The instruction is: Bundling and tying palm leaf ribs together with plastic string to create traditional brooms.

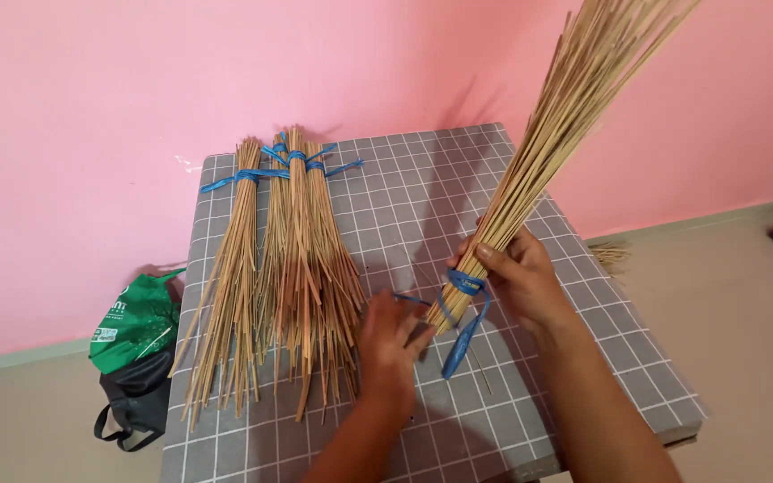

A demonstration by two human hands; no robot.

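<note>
My right hand grips a bundle of thin straw sticks near its lower end, holding it tilted up toward the upper right. A blue plastic strip is wrapped around that end and hangs down onto the table. My left hand rests on the table beside the bundle's base, fingers pinching the loose end of the blue strip. Three tied stick bundles lie flat on the table to the left, each bound with blue strip at the far end.
A small table with a grey grid-pattern cover stands against a pink wall. A green bag over a black bag sits on the floor at the left. Loose sticks lie on the floor at the right.
</note>
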